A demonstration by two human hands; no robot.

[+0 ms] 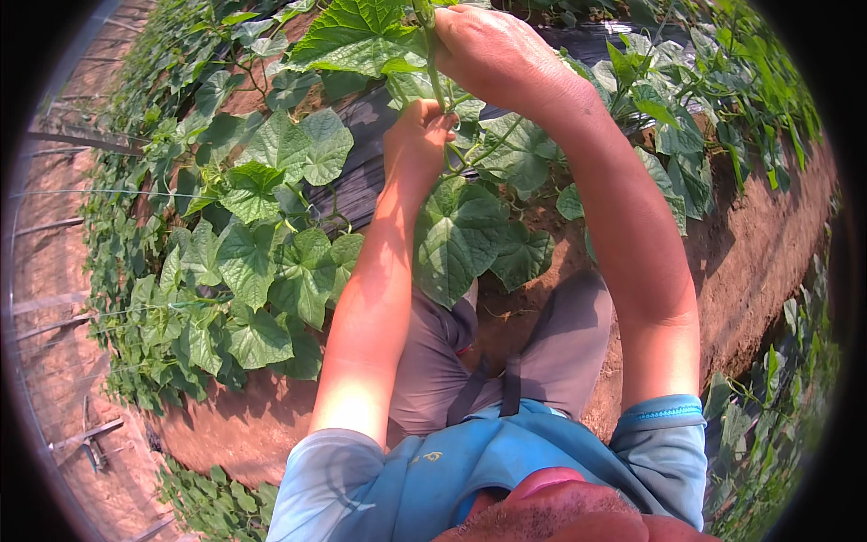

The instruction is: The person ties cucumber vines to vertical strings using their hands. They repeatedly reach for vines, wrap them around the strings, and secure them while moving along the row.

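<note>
A green vine stem, looking like a cucumber plant's, rises in front of me at the top centre. My left hand pinches it low down, thumb and fingertips closed at the stem. Higher up, my right hand is closed around the stem's right side; its fingertips are partly hidden. A broad jagged leaf spreads left of the upper stem. Below my hands hang a large dark green leaf and thin side shoots with a curled tendril.
Dense vine plants fill the left, and more foliage stands at the upper right. Black plastic mulch covers the bed. Bare soil forms a path around my legs. A thin string crosses the left side.
</note>
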